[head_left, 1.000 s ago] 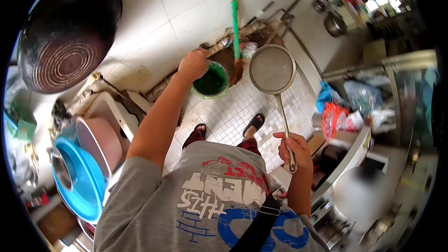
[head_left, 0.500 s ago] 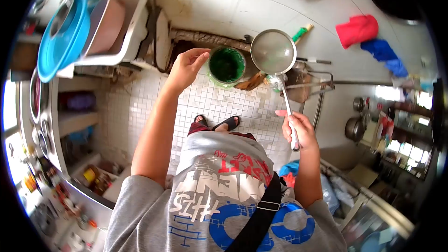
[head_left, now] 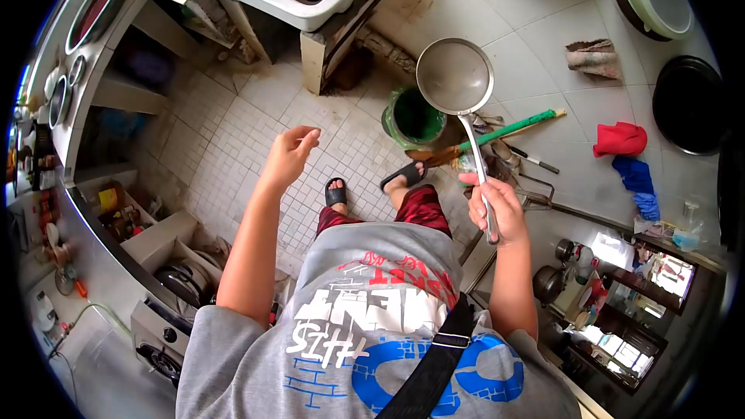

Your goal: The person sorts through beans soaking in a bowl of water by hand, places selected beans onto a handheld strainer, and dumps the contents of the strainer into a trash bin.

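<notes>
My right hand (head_left: 498,208) is closed round the handle of a round metal strainer (head_left: 455,76), whose mesh bowl is held up in front of me. Raised at the left over the tiled floor, my left hand (head_left: 290,157) holds nothing I can see; its fingers are bent, with thumb and fingertips close together. Behind and below the strainer stands a green-lined bin (head_left: 417,116), partly covered by it. A broom with a green-wrapped handle (head_left: 518,126) lies slanting beside the bin.
A white sink (head_left: 310,9) with basins is at the top. The counter (head_left: 101,264) with a gas stove (head_left: 161,341) curves along the left. On the right wall hang a red cloth (head_left: 621,140) and a black pan lid (head_left: 687,105). My sandalled feet stand on small tiles.
The view has turned left, toward the counter and stove. The bin now lies farther from my left hand, which has drawn back from it. The strainer stays in my right hand.
</notes>
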The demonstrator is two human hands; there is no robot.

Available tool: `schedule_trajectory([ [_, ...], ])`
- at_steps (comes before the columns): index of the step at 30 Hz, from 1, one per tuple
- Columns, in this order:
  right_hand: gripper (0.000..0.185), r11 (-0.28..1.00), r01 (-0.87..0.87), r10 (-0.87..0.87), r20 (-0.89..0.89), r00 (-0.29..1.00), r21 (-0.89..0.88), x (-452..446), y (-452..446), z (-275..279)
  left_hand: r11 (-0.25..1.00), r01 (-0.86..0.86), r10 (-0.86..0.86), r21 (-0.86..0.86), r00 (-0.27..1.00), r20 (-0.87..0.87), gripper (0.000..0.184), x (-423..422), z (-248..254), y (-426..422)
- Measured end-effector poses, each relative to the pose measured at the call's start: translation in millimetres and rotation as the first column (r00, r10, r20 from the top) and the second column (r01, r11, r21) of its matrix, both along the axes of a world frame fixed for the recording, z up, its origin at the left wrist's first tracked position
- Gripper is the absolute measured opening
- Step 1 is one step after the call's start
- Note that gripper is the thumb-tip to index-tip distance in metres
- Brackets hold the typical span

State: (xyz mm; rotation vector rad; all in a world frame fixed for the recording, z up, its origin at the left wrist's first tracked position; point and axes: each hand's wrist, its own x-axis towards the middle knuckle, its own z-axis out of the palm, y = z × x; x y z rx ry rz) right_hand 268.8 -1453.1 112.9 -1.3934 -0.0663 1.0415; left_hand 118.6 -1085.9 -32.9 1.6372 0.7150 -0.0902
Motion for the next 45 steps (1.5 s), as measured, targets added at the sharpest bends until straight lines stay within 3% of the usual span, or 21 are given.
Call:
schedule_trajectory([
  [3,0.041,0.997,-0.017,0.016,0.011,1.000,0.071,-6,7,-1,0.988,-0.080,0.087,-0.134,0.995,0.052,0.049,-22,-12,7],
  [10,0.041,0.999,-0.034,0.033,0.047,0.998,0.027,-8,16,24,0.958,-0.141,0.167,-0.250,0.982,0.084,0.058,-28,-13,3],
  [23,0.041,0.986,-0.160,0.159,0.022,0.987,0.056,-3,51,16,0.934,-0.297,0.317,-0.200,0.945,0.078,0.058,-87,-14,27],
  [35,0.044,0.954,-0.289,0.285,0.056,0.957,0.075,25,100,25,0.838,-0.489,0.512,-0.242,0.858,0.043,0.060,-134,-21,23],
  [45,0.042,0.841,-0.448,0.464,0.024,0.886,0.302,39,136,27,0.805,-0.570,0.581,-0.165,0.814,0.022,0.057,-156,-16,35],
])
